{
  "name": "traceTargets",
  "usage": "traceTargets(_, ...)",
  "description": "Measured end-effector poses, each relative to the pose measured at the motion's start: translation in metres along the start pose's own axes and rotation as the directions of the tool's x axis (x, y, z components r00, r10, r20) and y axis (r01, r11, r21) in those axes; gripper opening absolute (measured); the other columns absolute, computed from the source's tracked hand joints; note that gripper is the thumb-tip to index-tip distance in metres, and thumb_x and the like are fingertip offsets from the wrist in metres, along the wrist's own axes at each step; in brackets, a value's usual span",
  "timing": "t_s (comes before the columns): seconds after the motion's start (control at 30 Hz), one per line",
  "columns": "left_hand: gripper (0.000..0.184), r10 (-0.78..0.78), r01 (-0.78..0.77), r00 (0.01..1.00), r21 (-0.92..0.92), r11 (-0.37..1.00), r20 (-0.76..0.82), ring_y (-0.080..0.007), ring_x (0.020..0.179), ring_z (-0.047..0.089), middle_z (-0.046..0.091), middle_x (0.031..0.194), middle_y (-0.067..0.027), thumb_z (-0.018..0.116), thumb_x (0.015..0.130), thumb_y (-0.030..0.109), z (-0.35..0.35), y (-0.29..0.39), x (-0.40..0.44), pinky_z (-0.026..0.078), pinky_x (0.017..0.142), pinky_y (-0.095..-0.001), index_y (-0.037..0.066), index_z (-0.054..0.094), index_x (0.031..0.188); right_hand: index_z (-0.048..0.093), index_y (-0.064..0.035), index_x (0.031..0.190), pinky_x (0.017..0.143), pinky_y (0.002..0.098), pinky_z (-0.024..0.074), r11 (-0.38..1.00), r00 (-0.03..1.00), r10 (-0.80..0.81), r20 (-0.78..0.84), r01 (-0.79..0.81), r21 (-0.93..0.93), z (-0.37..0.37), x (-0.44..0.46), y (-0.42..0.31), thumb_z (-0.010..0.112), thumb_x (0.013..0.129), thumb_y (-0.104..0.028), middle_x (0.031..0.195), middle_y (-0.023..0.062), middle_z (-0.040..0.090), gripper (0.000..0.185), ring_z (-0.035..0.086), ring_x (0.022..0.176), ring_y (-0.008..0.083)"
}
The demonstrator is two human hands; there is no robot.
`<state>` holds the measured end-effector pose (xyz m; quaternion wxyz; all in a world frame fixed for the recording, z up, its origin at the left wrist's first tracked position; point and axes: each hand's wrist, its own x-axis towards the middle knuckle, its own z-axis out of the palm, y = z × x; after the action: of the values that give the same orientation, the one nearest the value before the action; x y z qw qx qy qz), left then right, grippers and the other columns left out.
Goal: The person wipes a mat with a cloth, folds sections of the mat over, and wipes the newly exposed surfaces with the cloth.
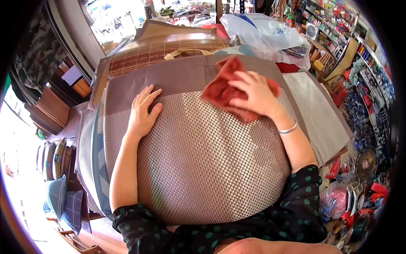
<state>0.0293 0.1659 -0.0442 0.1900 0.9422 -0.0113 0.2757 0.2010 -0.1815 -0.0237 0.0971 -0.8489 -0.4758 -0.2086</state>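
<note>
Right hand [257, 94] grasps red cloth [220, 88]; left hand [143, 112] lies unclenched on woven mat [207, 156]; uneven pressure could wrinkle it.

No text can be read. The plastic bag [270, 36] beyond the woven mat [211, 156] carries blue printed marks [281, 30], too small and blurred to make out as words or numbers.
</note>
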Motion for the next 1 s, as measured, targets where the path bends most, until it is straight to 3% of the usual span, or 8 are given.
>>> traceTargets(0.13, 0.046, 0.003, -0.003, 1.000, -0.001, 1.000, 0.009, -0.0342, 0.140, 0.038, 0.047, 0.147, -0.0180, 0.059, 0.093, 0.032, 0.001, 0.000, 0.000, 0.023, 0.117, -0.0485, 0.012, 0.058, 0.134, 0.062, -0.0118, 0.127, 0.103, 0.0562, 0.0320, 0.993, 0.995, 0.103, -0.008, -0.103, -0.058, -0.005, -0.006, 0.008, 0.062, 0.083, -0.057, 0.140, 0.0126, 0.049, 0.063, 0.040, 0.129, 0.0354)
traceTargets(0.27, 0.046, 0.009, -0.009, 1.000, -0.003, 1.000, 0.013, -0.0344, 0.140, 0.038, 0.047, 0.147, -0.0178, 0.059, 0.093, 0.033, 0.000, 0.000, 0.000, 0.023, 0.117, -0.0486, 0.012, 0.058, 0.134, 0.063, -0.0110, 0.125, 0.102, 0.0588, 0.0324, 0.925, 0.929, -0.358, 0.095, 0.339, 0.172, -0.037, -0.018, -0.077, 0.064, 0.079, -0.058, 0.138, 0.0133, 0.049, 0.066, 0.040, 0.128, 0.0365)
traceTargets(0.4, 0.046, 0.014, -0.014, 1.000, -0.010, 1.000, 0.014, -0.0346, 0.140, 0.038, 0.047, 0.146, -0.0179, 0.059, 0.093, 0.033, -0.001, 0.001, -0.001, 0.023, 0.117, -0.0488, 0.012, 0.058, 0.134, 0.066, -0.0112, 0.120, 0.105, 0.0572, 0.0299, 0.435, 0.630, -0.770, -0.102, 0.635, 0.638, -0.051, -0.051, -0.141, 0.072, 0.073, -0.055, 0.141, 0.0151, 0.049, 0.065, 0.039, 0.131, 0.0356)
traceTargets(0.57, 0.045, 0.026, -0.026, 1.000, -0.016, 1.000, 0.004, -0.0346, 0.140, 0.038, 0.047, 0.146, -0.0178, 0.060, 0.093, 0.031, 0.001, -0.001, -0.001, 0.024, 0.117, -0.0489, 0.012, 0.058, 0.134, 0.066, -0.0148, 0.123, 0.107, 0.0572, 0.0291, 0.587, 0.746, -0.664, -0.047, 0.560, 0.585, -0.041, -0.037, -0.123, 0.073, 0.072, -0.055, 0.143, 0.0137, 0.048, 0.065, 0.039, 0.132, 0.0378)
traceTargets(0.7, 0.046, 0.012, -0.012, 1.000, -0.003, 1.000, 0.007, -0.0340, 0.140, 0.038, 0.047, 0.147, -0.0173, 0.060, 0.093, 0.032, 0.000, 0.000, -0.001, 0.024, 0.118, -0.0487, 0.012, 0.058, 0.134, 0.063, -0.0143, 0.127, 0.108, 0.0563, 0.0288, 0.916, 0.947, -0.321, 0.027, 0.303, 0.265, -0.021, -0.009, -0.061, 0.069, 0.076, -0.056, 0.144, 0.0140, 0.047, 0.066, 0.039, 0.132, 0.0391)
traceTargets(0.8, 0.046, 0.013, -0.013, 1.000, -0.004, 1.000, 0.013, -0.0341, 0.140, 0.038, 0.046, 0.147, -0.0177, 0.059, 0.093, 0.033, -0.001, 0.001, -0.001, 0.023, 0.118, -0.0487, 0.012, 0.057, 0.134, 0.063, -0.0128, 0.127, 0.110, 0.0563, 0.0268, 0.984, 0.998, -0.044, 0.054, 0.034, 0.174, -0.018, -0.008, -0.033, 0.067, 0.078, -0.057, 0.144, 0.0154, 0.046, 0.067, 0.036, 0.133, 0.0389)
traceTargets(0.93, 0.046, -0.009, 0.009, 1.000, 0.000, 1.000, 0.016, -0.0342, 0.140, 0.037, 0.046, 0.147, -0.0183, 0.059, 0.094, 0.034, -0.002, 0.003, -0.001, 0.023, 0.118, -0.0486, 0.012, 0.057, 0.134, 0.060, -0.0111, 0.130, 0.103, 0.0613, 0.0296, 0.912, 0.924, -0.369, 0.104, 0.338, 0.233, -0.038, -0.026, -0.080, 0.065, 0.077, -0.059, 0.144, 0.0187, 0.044, 0.071, 0.036, 0.132, 0.0414)
traceTargets(1.0, 0.046, 0.003, -0.003, 1.000, -0.011, 1.000, 0.017, -0.0344, 0.140, 0.037, 0.046, 0.147, -0.0189, 0.059, 0.094, 0.034, -0.003, 0.005, -0.001, 0.023, 0.118, -0.0486, 0.012, 0.058, 0.134, 0.060, -0.0116, 0.128, 0.101, 0.0616, 0.0313, 0.716, 0.778, -0.627, 0.038, 0.557, 0.420, -0.051, -0.042, -0.120, 0.069, 0.074, -0.060, 0.144, 0.0149, 0.044, 0.073, 0.038, 0.131, 0.0388)
